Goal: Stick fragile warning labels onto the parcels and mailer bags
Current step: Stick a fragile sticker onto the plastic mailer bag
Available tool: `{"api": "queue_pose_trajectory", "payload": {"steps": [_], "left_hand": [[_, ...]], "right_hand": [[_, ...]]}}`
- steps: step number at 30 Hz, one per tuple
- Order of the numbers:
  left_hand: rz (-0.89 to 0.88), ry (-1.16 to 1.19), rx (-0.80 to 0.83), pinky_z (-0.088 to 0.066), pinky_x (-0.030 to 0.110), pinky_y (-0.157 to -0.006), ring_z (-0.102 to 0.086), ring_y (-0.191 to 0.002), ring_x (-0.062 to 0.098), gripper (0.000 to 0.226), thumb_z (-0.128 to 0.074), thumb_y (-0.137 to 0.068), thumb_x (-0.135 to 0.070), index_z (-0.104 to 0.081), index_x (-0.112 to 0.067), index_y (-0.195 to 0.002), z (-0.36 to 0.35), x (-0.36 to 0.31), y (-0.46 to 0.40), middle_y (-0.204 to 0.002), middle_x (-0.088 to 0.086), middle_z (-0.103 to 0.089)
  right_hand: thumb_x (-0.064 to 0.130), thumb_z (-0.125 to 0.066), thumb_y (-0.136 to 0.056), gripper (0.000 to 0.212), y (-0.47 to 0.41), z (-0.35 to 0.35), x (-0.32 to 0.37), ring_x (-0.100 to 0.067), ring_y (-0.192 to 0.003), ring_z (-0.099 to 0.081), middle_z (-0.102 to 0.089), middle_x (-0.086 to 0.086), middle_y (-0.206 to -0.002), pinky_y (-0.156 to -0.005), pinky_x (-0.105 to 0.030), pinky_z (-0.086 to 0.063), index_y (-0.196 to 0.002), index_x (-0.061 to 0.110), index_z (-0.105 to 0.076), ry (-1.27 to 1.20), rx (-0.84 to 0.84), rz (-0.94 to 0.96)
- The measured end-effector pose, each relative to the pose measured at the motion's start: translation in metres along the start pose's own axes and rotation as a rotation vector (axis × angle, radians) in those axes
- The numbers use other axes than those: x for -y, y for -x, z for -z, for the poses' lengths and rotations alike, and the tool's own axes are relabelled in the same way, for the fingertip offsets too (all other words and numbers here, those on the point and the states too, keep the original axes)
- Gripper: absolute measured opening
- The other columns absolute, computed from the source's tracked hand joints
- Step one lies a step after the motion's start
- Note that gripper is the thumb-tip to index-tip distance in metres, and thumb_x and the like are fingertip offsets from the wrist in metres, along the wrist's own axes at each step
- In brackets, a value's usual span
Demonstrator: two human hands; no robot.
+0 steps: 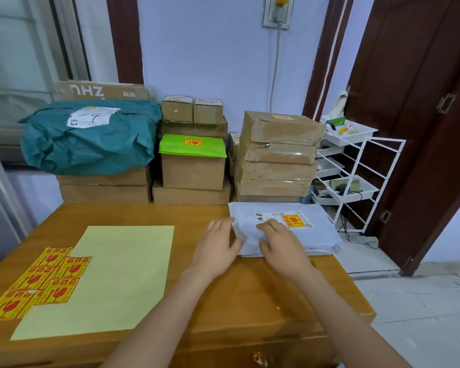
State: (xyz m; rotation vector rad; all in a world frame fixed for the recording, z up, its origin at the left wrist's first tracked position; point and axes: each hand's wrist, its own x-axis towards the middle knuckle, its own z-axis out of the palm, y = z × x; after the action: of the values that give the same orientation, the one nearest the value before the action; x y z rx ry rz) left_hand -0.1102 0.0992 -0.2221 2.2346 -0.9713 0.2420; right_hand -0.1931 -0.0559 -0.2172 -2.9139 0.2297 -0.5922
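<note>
Far left on the wooden table (pixel 223 301) there's a bunch of loose yellow-and-red fragile labels (pixel 37 282), overlapping each other in a messy cluster, a couple of them lapping onto the edge of a pale yellow backing sheet (pixel 112 282) that lies flat next to them. Behind that, a big teal mailer bag (pixel 91 144) sits on a pair of flat cardboard boxes (pixel 104 185) with a white shipping slip on top.

Middle of the back row: a stack of brown boxes (pixel 193 171), one topped with a bright green mailer (pixel 193 147) that already has a fragile sticker on it.

Now the hands. The left hand (pixel 218 248) is laid palm down, fingers relaxed and fairly straight, fingertips touching the near-left edge of a white mailer bag (pixel 314 232). The right hand (pixel 279 243) is resting right on top of the same bag, fingers gently bent and pressing down on the plastic; it's not really grabbing anything as far as I can see. The bag lies flat on the back right part of the table, with a fragile label (pixel 296 221) stuck on its shipping slip just beyond the right hand's fingertips.

Behind the bag is a taller pile of taped cartons (pixel 276 155), and further right a white wire rack (pixel 356 176) with trays beside a dark door.
</note>
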Motion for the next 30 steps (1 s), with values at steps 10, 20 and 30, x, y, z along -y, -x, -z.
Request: {"api": "queue_pose_trajectory", "payload": {"steps": [10,20,30], "left_hand": [[0.125,-0.122,-0.33,-0.036,0.032,-0.1,-0.04,-0.127,0.018,0.041,-0.048,-0.096,-0.03,-0.047,-0.013,-0.134,0.128,0.023,0.006,-0.132,0.004,-0.052],[0.282,-0.088,-0.639,-0.037,0.042,-0.096,-0.042,-0.123,0.028,0.037,-0.05,-0.095,-0.026,-0.052,-0.006,-0.126,0.228,0.076,-0.02,-0.127,0.012,-0.055],[0.455,-0.033,-0.829,-0.038,0.043,-0.098,-0.043,-0.122,0.034,0.043,-0.047,-0.094,-0.031,-0.051,-0.001,-0.126,0.286,0.136,-0.059,-0.127,0.019,-0.053]], "right_hand": [[0.026,-0.042,-0.098,0.029,-0.053,0.03,0.087,-0.027,-0.102,-0.055,-0.057,-0.007,-0.111,-0.077,-0.037,-0.047,-0.112,0.006,-0.058,-0.085,-0.09,0.006],[0.028,-0.043,-0.096,0.024,-0.13,0.052,0.164,-0.022,-0.093,-0.057,-0.062,-0.003,-0.102,-0.076,-0.037,-0.048,-0.101,0.013,-0.061,-0.392,-0.201,-0.001],[0.026,-0.043,-0.097,0.028,-0.208,0.063,0.208,-0.023,-0.088,-0.055,-0.063,-0.008,-0.099,-0.075,-0.036,-0.046,-0.099,0.004,-0.06,-0.564,-0.192,0.007]]}}
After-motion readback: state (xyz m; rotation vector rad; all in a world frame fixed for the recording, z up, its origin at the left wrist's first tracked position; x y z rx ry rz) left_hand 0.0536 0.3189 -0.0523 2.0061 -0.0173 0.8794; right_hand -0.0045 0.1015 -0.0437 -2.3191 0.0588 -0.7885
